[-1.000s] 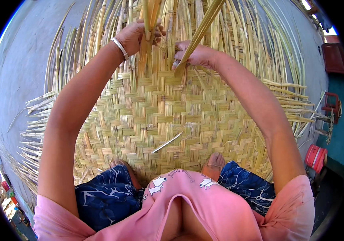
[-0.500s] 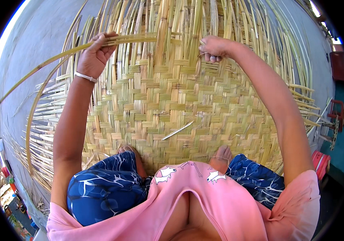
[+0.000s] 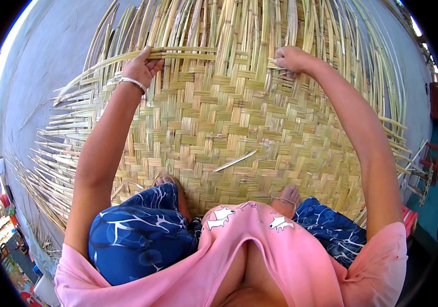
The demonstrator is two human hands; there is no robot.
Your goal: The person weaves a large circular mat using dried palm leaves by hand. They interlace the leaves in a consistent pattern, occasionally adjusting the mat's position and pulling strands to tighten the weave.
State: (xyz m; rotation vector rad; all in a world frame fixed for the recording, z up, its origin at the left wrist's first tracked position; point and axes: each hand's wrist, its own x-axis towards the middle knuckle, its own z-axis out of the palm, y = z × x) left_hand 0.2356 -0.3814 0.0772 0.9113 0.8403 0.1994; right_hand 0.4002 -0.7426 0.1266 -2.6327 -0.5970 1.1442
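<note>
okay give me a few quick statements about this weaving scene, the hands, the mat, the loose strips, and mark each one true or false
1. The left hand grips a long strip that lies crosswise over the upright strips. True.
2. The right hand rests on the person's knee. False: it is up at the far edge of the woven part, on the strips there.
3. A bracelet sits on the left wrist. True.
4. The woven mat is rolled up. False: it lies spread flat on the ground.
5. A single loose sliver lies on the mat, apart from both hands. True.
</note>
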